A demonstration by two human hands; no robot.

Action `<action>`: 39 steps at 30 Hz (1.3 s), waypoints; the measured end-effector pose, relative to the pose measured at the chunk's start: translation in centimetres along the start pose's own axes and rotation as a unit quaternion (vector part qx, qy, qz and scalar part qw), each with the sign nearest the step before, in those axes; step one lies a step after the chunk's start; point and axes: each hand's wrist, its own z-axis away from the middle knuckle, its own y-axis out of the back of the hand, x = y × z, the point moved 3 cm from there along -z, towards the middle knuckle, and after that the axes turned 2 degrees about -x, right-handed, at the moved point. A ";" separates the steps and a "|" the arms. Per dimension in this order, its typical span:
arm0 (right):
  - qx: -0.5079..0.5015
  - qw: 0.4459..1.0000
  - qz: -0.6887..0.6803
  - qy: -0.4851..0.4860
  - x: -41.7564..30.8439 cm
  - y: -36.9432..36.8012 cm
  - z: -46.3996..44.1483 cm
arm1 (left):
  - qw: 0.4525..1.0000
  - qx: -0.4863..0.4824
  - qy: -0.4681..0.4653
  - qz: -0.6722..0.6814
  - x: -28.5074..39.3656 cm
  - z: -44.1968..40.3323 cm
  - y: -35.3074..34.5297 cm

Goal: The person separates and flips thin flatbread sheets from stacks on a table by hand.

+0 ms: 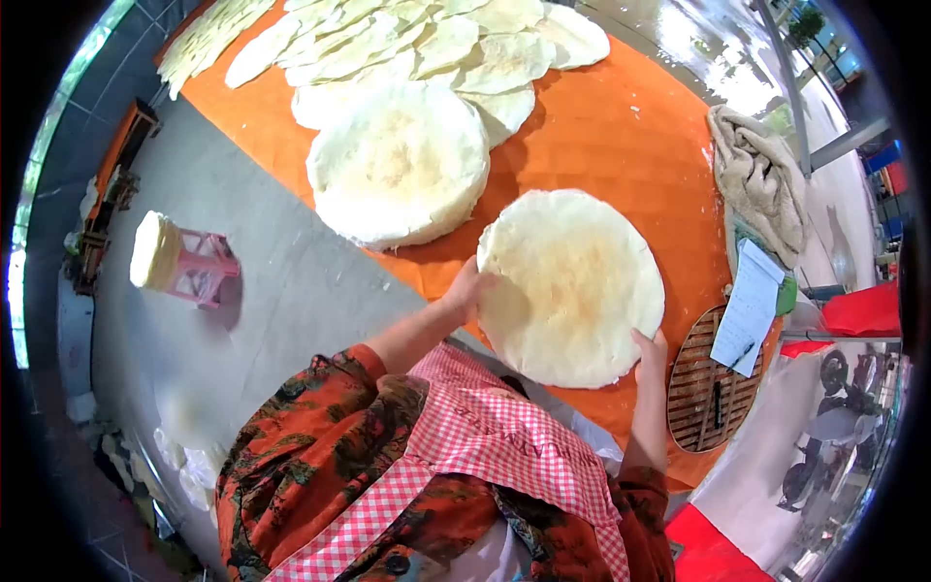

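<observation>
A large round flatbread (pixel 572 286), pale with light brown patches, is held by its edges in front of my body, over the near side of the orange-covered table. My left hand (pixel 471 291) grips its left edge, with the fingers partly hidden beneath it. At the lower right edge, my right hand (pixel 651 355) grips it with the thumb on top. Whether it is one bread or several together, I cannot tell. Just beyond my left hand stands a thick stack of round flatbreads (pixel 400 165).
Many overlapping flatbreads (pixel 427 48) cover the far end of the orange cloth (pixel 621 136). On the right lie a beige towel (pixel 761 175), a written paper sheet (pixel 749 306) and a slatted round board (pixel 693 388) with a pen. A pink stool (pixel 204 267) with breads stands on the left floor.
</observation>
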 end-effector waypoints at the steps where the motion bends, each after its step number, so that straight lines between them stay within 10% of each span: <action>1: 0.004 1.000 0.015 0.022 -1.0 -0.4 0.6 | 0.999 -0.008 -0.030 -0.017 1.7 -0.2 -0.9; 7: 0.067 0.990 -0.032 0.122 -9.0 -8.6 6.6 | 0.987 -0.118 -0.099 -0.036 15.8 -1.3 -1.3; 9: 0.116 0.983 -0.074 0.121 -11.6 -15.6 8.0 | 0.943 -0.015 -0.155 -0.292 24.0 -1.6 2.4; 15: -0.026 0.981 -0.168 0.090 -9.6 -35.9 4.0 | 0.950 -0.107 -0.187 -0.225 42.4 -4.5 17.7; 22: -0.026 0.994 -0.045 -0.091 4.9 -47.2 -2.0 | 0.830 0.152 -0.054 -0.534 35.7 -10.4 41.1; 28: -0.044 0.992 -0.003 -0.121 2.7 -47.1 -2.0 | 0.943 0.134 -0.070 -0.295 31.9 -9.6 42.4; 33: -0.034 0.998 0.040 -0.018 0.3 -47.5 0.6 | 0.926 0.138 -0.063 -0.345 32.3 -8.5 41.0; 39: -0.008 0.986 0.119 -0.115 2.8 -45.5 -0.1 | 0.922 0.105 -0.079 -0.363 31.4 -8.3 39.7</action>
